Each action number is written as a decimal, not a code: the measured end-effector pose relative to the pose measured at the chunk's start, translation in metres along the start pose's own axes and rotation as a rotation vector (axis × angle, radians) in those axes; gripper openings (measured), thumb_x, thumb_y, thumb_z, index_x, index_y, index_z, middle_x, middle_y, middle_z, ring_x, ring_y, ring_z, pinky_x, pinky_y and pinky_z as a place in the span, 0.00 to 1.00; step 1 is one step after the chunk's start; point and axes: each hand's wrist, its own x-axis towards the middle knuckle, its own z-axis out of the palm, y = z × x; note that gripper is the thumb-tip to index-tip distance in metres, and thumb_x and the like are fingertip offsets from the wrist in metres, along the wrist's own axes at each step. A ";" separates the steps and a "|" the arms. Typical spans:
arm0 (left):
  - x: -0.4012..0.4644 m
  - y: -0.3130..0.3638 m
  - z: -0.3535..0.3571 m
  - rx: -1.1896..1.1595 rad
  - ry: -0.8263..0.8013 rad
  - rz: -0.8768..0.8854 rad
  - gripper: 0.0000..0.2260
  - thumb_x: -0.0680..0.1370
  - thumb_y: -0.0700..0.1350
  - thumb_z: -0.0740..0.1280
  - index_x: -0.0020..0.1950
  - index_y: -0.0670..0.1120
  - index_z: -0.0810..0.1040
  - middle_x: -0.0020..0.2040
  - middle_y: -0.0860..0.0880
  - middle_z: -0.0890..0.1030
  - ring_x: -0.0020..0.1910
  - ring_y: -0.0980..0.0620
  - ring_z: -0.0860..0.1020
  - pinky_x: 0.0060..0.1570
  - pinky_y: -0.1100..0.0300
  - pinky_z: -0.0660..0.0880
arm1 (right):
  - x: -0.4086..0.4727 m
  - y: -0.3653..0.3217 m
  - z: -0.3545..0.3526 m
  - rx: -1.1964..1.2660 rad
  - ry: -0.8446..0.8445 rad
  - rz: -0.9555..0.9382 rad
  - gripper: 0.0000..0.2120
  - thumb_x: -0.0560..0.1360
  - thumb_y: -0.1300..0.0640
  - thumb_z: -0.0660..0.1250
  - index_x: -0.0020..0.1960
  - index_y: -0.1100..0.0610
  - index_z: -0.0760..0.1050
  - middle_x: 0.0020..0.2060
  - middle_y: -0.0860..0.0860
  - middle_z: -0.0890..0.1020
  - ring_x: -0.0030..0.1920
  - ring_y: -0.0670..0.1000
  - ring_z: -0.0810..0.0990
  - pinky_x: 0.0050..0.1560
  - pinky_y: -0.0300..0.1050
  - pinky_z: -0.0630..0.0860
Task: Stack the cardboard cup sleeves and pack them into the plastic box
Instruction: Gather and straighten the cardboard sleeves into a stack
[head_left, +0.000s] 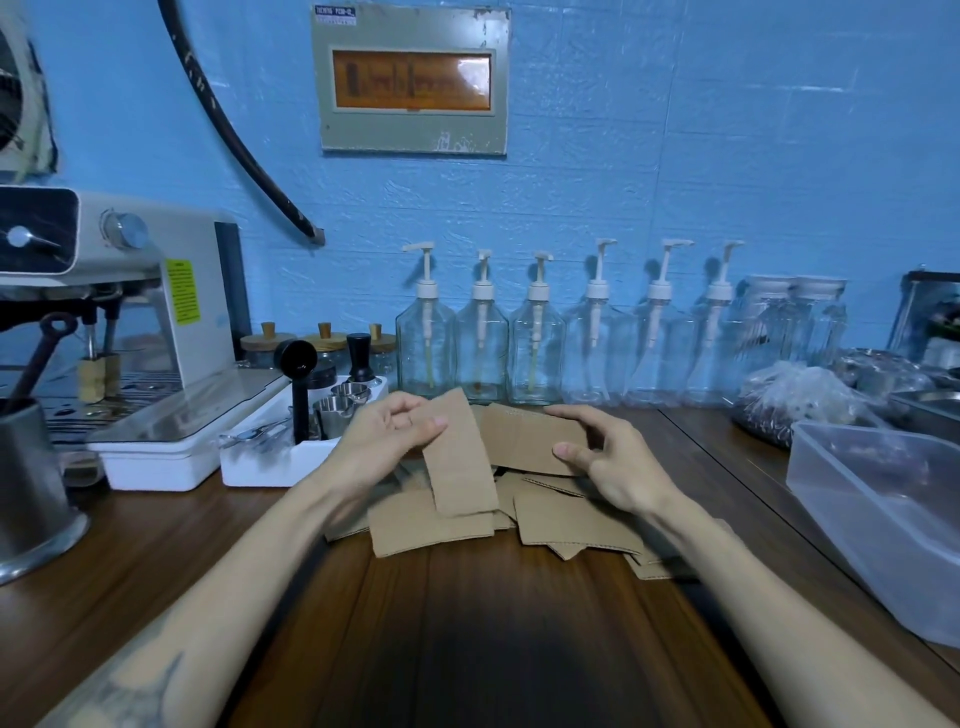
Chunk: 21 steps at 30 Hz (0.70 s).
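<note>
A steel cup (31, 478) is standing at the far left edge of the wooden counter (467, 623), with a coffee machine (130, 312) sitting behind it and a white tray of small tools (291, 441) lying just beside the machine's base. The near half of the counter, between the two forearms, is lying bare and is giving open room toward the viewer.

The left hand (387, 434) is hovering above the counter with its fingers curled, pinching the upper end of one flat cardboard sleeve (460, 457). That sleeve is hanging nearly upright, its long axis running from top to bottom with a slight lean to the left at the top, and its lower edge is overlapping the loose pile of sleeves (519, 514). The pile is lying on the counter beneath both hands, with sleeves pointing in mixed directions and their corners sticking out toward the near side.

The right hand (605, 457) is gripping a second sleeve (530, 436) by its right end, thumb in front and fingers curled behind. This sleeve is lying crosswise, its long axis running left to right, and its left end is sitting behind the upright sleeve.

A row of clear pump bottles (566, 332) is lining the blue wall (675, 156) behind the hands. The clear plastic box (883, 519) is sitting at the counter's right edge, well apart from the pile, its open top facing up.
</note>
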 end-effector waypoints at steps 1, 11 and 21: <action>0.000 0.002 0.003 -0.016 0.041 0.032 0.13 0.78 0.40 0.70 0.60 0.37 0.75 0.48 0.42 0.86 0.43 0.50 0.84 0.41 0.62 0.79 | 0.001 0.000 0.001 0.005 -0.002 0.002 0.19 0.76 0.55 0.72 0.61 0.36 0.76 0.31 0.30 0.76 0.37 0.38 0.70 0.43 0.40 0.70; -0.003 -0.018 0.017 0.401 -0.218 0.216 0.40 0.76 0.38 0.72 0.78 0.56 0.49 0.62 0.54 0.79 0.54 0.59 0.80 0.56 0.60 0.76 | -0.001 -0.001 0.004 -0.054 -0.069 -0.023 0.20 0.76 0.53 0.71 0.63 0.34 0.73 0.31 0.25 0.74 0.35 0.35 0.74 0.48 0.42 0.71; 0.002 0.003 0.003 0.280 0.020 0.344 0.14 0.75 0.39 0.73 0.59 0.51 0.80 0.47 0.51 0.86 0.49 0.51 0.83 0.54 0.53 0.77 | -0.002 -0.005 0.002 -0.057 -0.102 0.002 0.21 0.79 0.56 0.67 0.62 0.31 0.73 0.37 0.33 0.79 0.36 0.40 0.76 0.48 0.47 0.77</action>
